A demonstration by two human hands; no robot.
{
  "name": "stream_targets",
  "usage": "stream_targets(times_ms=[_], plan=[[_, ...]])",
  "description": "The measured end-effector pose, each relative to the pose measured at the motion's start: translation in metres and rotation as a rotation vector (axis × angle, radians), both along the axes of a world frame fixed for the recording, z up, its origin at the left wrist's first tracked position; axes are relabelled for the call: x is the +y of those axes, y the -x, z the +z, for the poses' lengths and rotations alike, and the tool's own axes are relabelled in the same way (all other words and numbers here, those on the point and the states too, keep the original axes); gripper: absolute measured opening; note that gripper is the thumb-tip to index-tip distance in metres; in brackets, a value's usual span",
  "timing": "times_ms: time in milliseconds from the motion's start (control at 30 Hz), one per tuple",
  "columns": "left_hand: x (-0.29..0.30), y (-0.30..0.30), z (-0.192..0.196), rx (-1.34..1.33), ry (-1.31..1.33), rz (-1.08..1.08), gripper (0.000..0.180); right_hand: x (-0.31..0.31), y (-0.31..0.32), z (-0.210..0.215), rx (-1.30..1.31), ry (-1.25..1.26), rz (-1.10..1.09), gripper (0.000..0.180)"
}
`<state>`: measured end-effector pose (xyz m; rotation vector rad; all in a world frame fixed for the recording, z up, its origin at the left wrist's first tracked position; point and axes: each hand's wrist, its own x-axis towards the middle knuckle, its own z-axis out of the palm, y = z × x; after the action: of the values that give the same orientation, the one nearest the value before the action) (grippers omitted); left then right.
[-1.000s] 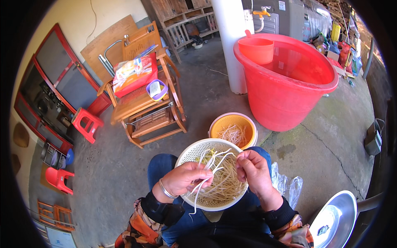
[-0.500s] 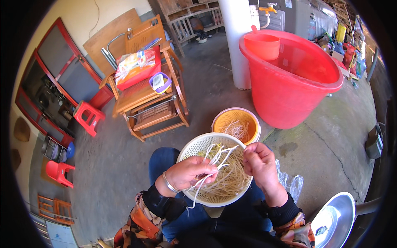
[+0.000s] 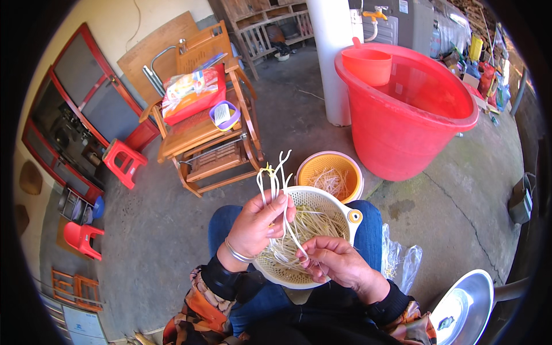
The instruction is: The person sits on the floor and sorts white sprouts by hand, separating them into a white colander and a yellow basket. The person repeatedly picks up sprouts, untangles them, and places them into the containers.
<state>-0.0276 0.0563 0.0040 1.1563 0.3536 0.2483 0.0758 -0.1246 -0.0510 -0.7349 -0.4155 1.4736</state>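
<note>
Several long white bean sprouts stand up out of my left hand, whose thumb and fingers are closed round them. My right hand pinches the lower end of one of these sprouts. Both hands are over a cream colander on my lap, with a heap of bean sprouts inside it. Beyond the colander, an orange basket on the floor contains thin, pale strands.
A large red tub with a red dipper stands beside a white column. A wooden chair carries a red bag. A metal basin and clear plastic bag lie at right.
My left hand has risen and turned, so the sprouts now point upward. My right hand has come down and left, onto a sprout's lower end.
</note>
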Motion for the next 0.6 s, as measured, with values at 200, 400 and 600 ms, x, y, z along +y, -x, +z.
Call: stream_targets(times_ms=[200, 400, 600], plan=[[-0.006, -0.001, 0.001, -0.054, -0.056, 0.083, 0.020, -0.003, 0.000, 0.001, 0.015, -0.038, 0.026, 0.013], [-0.013, 0.000, -0.002, -0.124, -0.085, 0.177, 0.020, -0.003, 0.004, -0.004, 0.056, 0.052, -0.075, 0.009], [-0.024, -0.001, -0.002, -0.172, -0.062, 0.283, 0.018, -0.003, -0.001, -0.011, 0.138, -0.045, -0.016, 0.010]])
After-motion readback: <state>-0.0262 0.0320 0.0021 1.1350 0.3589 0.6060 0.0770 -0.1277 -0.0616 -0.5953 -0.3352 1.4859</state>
